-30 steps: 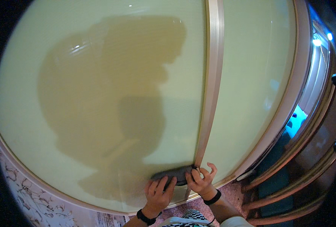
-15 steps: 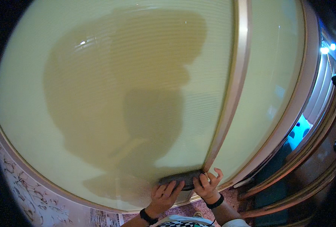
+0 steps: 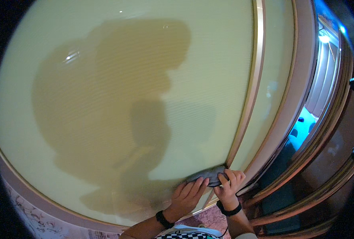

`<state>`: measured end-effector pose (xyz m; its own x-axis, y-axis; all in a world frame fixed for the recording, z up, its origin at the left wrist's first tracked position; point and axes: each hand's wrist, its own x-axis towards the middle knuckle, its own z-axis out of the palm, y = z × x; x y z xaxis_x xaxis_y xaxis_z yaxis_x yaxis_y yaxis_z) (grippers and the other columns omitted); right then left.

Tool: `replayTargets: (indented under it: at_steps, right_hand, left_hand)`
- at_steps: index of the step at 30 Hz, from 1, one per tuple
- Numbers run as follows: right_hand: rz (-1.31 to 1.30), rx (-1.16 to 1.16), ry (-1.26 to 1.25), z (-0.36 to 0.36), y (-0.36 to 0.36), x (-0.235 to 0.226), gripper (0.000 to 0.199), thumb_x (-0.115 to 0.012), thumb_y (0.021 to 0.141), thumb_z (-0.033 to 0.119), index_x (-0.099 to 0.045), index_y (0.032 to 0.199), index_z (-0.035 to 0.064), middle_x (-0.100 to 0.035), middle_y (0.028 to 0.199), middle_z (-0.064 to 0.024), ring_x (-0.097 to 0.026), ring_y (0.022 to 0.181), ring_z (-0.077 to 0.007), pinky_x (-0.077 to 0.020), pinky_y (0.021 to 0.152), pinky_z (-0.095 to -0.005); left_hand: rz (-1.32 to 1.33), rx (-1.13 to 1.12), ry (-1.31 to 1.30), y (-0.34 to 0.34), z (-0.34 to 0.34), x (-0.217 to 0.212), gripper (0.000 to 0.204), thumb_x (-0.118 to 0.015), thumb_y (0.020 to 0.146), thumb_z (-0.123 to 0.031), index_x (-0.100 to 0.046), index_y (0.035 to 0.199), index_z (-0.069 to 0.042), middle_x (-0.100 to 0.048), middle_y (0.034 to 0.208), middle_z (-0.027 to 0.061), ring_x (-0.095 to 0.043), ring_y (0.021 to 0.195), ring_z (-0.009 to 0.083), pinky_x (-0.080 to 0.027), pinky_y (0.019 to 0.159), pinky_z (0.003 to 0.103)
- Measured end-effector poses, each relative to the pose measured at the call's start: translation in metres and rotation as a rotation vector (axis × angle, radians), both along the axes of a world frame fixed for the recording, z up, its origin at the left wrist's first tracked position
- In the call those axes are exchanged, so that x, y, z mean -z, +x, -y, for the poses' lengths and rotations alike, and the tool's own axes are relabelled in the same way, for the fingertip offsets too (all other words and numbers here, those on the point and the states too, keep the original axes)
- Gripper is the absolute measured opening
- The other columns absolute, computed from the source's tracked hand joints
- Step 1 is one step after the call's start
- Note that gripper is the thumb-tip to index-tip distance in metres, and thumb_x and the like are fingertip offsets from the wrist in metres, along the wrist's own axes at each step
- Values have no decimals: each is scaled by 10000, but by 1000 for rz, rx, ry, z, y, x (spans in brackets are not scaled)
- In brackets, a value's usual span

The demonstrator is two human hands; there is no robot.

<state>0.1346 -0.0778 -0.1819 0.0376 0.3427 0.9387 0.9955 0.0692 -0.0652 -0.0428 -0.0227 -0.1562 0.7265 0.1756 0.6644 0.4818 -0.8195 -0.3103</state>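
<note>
Item, filling the left and centre of the frame: pale yellow-green wall panel (image 3: 105, 51), finely ribbed, carrying the dark shadow (image 3: 105, 111) of the person. Item, lower left edge: patterned floor covering (image 3: 29, 223), partly seen. Item, lower centre: left hand (image 3: 187, 195), fingers spread and pressed flat on the near end of a grey cloth (image 3: 209, 175), wrist bearing a dark band, forearm rising from the bottom edge. Item, lower centre, just right: the cloth lies bunched against the panel's lowest part, at the foot of a gold vertical trim strip (image 3: 250, 91). Item, right of it: right hand (image 3: 229, 186), fingers curled over the cloth's far end, pinning it to the strip's base; dark wristband likewise. Step judged in hand: wiping the panel's lower corner beside the strip; a further move would call for steady two-handed pressure while sliding along the edge. Item, far right: dark wooden frame mouldings (image 3: 328, 175) and a bright blue-lit opening (image 3: 304, 123).
</note>
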Motion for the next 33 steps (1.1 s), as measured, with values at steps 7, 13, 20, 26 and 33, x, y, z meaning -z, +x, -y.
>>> replayTargets:
  at_steps: [7, 13, 20, 26, 33]
  right_hand:
    - [-16, -67, 55, 13, 28, 5, 304, -672, 682, 194, -560, 950, 104, -530, 1004, -105, -511, 812, -275, -351, 761, -447]
    - [-4, -186, 58, 0, 30, -5, 324, -667, 691, 186, -580, 992, 103, -533, 1025, -125, -520, 828, -281, -366, 755, -443]
    - [-129, -171, 24, -17, 37, 2, 236, -556, 790, 63, -564, 1020, 9, -486, 1119, -204, -485, 979, -360, -422, 819, -442]
    - [-223, -111, 125, -9, 70, 11, 362, -580, 848, 307, -563, 1044, 4, -510, 1131, -222, -494, 1018, -380, -423, 848, -492]
    - [-51, -177, 291, 2, 63, -10, 429, -646, 830, 293, -521, 1099, -18, -515, 1120, -245, -511, 1002, -367, -437, 837, -479]
  left_hand:
    - [168, 20, -31, 24, 3, -8, 395, -570, 804, -195, -585, 1197, -217, -500, 1215, 36, -446, 1048, 208, -414, 855, 336]
    - [193, -82, -88, 15, 9, -11, 382, -550, 845, -246, -566, 1226, -220, -458, 1312, 5, -403, 1179, 200, -327, 972, 327]
    - [64, -124, 16, 20, 0, -25, 401, -524, 835, -251, -553, 1231, -198, -488, 1287, -8, -410, 1184, 219, -353, 943, 368]
    - [192, 18, -19, 81, -2, -16, 430, -520, 800, -286, -547, 1218, -186, -498, 1274, 1, -456, 1125, 216, -408, 872, 358]
    - [427, 131, -31, 50, 11, -38, 400, -529, 802, -253, -554, 1189, -156, -502, 1264, 6, -430, 1159, 200, -347, 939, 372]
